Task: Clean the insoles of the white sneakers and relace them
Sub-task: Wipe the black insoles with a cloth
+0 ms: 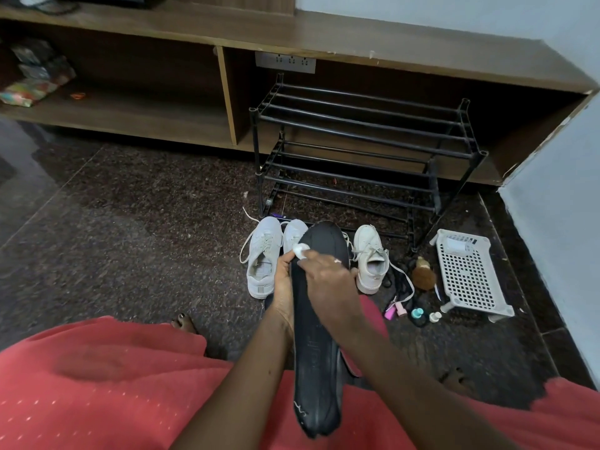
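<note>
From the head view, my left hand (283, 284) grips the left edge of the dark insole (318, 368), fingers curled round it from behind. The insole stands lengthwise over my lap, its heel near me and its toe pointing far. My right hand (329, 280) lies across the insole's far half, its fingertips pinching a white wad (300, 250) against the surface near the left edge.

On the dark floor (146, 222) beyond lie the left sneaker (263, 258), the middle sneaker (293, 230), half hidden by the insole, and the right sneaker (370, 258). A black rack (363, 131) stands farther off. To the right lie a brush (423, 276) and a white basket (467, 274).
</note>
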`<state>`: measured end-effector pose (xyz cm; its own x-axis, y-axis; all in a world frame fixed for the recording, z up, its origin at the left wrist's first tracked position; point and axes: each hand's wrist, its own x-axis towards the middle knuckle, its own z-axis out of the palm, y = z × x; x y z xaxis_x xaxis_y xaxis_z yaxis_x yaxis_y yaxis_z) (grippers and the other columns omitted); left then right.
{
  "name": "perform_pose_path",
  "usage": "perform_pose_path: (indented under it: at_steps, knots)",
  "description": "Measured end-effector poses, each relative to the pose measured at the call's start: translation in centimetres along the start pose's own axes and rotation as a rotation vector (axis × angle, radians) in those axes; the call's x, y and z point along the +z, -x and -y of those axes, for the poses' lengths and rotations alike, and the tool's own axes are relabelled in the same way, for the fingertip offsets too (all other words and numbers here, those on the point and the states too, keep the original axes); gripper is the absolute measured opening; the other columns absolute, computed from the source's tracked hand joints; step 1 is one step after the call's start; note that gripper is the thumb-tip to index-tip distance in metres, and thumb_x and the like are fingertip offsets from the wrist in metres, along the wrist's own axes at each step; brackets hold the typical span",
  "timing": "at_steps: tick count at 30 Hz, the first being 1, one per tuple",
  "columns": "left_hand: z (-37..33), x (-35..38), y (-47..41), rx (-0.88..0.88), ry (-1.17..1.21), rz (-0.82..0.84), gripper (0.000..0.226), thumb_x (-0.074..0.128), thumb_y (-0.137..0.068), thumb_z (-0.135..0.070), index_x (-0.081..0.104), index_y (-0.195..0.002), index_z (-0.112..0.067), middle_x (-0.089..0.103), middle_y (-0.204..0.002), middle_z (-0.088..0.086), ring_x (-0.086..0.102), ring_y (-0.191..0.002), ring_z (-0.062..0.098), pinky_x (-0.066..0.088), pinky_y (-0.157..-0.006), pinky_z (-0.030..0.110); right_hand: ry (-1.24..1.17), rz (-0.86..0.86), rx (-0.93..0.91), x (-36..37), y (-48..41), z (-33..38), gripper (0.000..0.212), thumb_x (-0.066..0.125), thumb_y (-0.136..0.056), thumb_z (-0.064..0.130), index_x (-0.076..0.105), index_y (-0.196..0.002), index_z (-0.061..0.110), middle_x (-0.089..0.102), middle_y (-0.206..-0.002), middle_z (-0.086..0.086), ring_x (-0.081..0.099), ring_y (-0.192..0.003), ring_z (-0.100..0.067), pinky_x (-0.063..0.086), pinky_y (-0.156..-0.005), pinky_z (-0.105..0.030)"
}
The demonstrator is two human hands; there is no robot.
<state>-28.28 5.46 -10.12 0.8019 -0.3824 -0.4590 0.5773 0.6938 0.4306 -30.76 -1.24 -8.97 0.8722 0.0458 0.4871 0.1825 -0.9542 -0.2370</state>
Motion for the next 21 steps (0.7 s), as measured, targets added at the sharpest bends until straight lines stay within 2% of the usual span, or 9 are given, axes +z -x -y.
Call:
perform_pose_path:
  at_steps: [2, 3, 6, 11, 13, 16, 18, 19, 21]
  knots:
    - [0.5, -0.1, 0.2, -0.011, -0.027, -0.03, 0.059, 0.033, -0.096, -0.033, 0.075, -0.062, -0.008, 0.07, -0.066, 0.009, 0.069, -0.06, 0.016, 0.053, -0.052, 0.018, 0.006, -0.013, -0.042, 0.1, -0.8, -1.3, 0.028, 0.077, -0.06, -0.007, 0.071, -0.08, 0.011, 0.069, -0.075, -0.006, 0.064, -0.057, -0.021, 0.05, -0.042, -0.026]
    - [0.7, -0.3, 0.3, -0.042, -0.05, -0.034, 0.057, 0.035, -0.095, -0.036, 0.076, -0.068, -0.007, 0.071, -0.069, 0.011, 0.069, -0.063, 0.018, 0.055, -0.055, 0.02, 0.037, -0.032, 0.008, 0.1, -1.6, -2.1, 0.03, 0.071, -0.063, -0.013, 0.07, -0.084, 0.008, 0.067, -0.073, -0.01, 0.061, -0.054, -0.025, 0.046, -0.038, -0.026]
    - [0.5, 0.5, 1.1, -0.108, -0.081, 0.018, 0.057, 0.035, -0.093, -0.042, 0.077, -0.079, -0.006, 0.072, -0.078, 0.013, 0.07, -0.07, 0.022, 0.056, -0.064, 0.023, 0.102, -0.103, 0.18, -0.1, -3.6, -3.0, 0.04, 0.051, -0.068, -0.007, 0.073, -0.097, 0.01, 0.068, -0.078, -0.012, 0.062, -0.057, -0.027, 0.047, -0.037, -0.028]
    - [0.4, -0.8, 0.0, -0.087, 0.017, -0.01, 0.068, 0.031, -0.096, -0.044, 0.074, -0.061, -0.005, 0.07, -0.065, 0.01, 0.069, -0.059, 0.016, 0.054, -0.052, 0.019, 0.066, 0.043, -0.126, 0.2, 0.7, -0.4, 0.025, 0.051, -0.071, 0.002, 0.073, -0.073, 0.013, 0.068, -0.077, -0.004, 0.066, -0.066, -0.02, 0.054, -0.053, -0.027]
    - [0.7, -0.9, 0.2, -0.124, -0.022, 0.0, 0.06, 0.036, -0.093, -0.045, 0.076, -0.072, -0.005, 0.071, -0.073, 0.013, 0.07, -0.065, 0.02, 0.056, -0.059, 0.022, 0.07, 0.075, -0.165, 0.2, 0.6, -1.6, 0.022, 0.05, -0.071, 0.004, 0.071, -0.071, 0.01, 0.067, -0.074, -0.005, 0.065, -0.064, -0.02, 0.053, -0.051, -0.024]
    - [1.3, -0.5, 0.8, -0.171, -0.117, -0.016, 0.051, 0.045, -0.086, -0.046, 0.074, -0.089, -0.004, 0.069, -0.085, 0.017, 0.067, -0.073, 0.027, 0.055, -0.068, 0.03, 0.15, 0.236, 0.029, 0.2, -2.6, -4.5, 0.016, 0.053, -0.077, -0.002, 0.068, -0.08, 0.0, 0.064, -0.081, -0.014, 0.063, -0.075, -0.033, 0.052, -0.053, -0.033]
    - [1.3, -0.2, 0.9, -0.233, -0.151, 0.004, 0.058, 0.053, -0.078, -0.05, 0.065, -0.108, -0.001, 0.064, -0.097, 0.021, 0.063, -0.08, 0.032, 0.052, -0.073, 0.036, 0.178, 0.317, 0.177, 0.5, -4.6, -6.0, 0.017, 0.049, -0.084, -0.005, 0.066, -0.087, -0.002, 0.062, -0.088, -0.016, 0.061, -0.084, -0.034, 0.046, -0.06, -0.034]
    - [1.2, -0.3, 0.9, -0.236, -0.144, 0.006, 0.059, 0.053, -0.078, -0.05, 0.064, -0.11, -0.001, 0.064, -0.098, 0.021, 0.063, -0.081, 0.032, 0.051, -0.073, 0.037, 0.169, 0.284, 0.217, 0.4, -5.0, -5.9, 0.015, 0.052, -0.082, -0.006, 0.066, -0.084, -0.001, 0.062, -0.085, -0.015, 0.061, -0.08, -0.033, 0.044, -0.058, -0.032]
    - [0.9, -0.7, 0.4, -0.186, -0.111, -0.017, 0.05, 0.044, -0.085, -0.044, 0.071, -0.096, -0.004, 0.069, -0.088, 0.018, 0.066, -0.075, 0.029, 0.053, -0.071, 0.032, 0.12, 0.176, 0.143, 0.5, -4.4, -4.7, 0.011, 0.069, -0.066, -0.007, 0.069, -0.072, 0.002, 0.063, -0.07, -0.012, 0.062, -0.059, -0.028, 0.045, -0.046, -0.026]
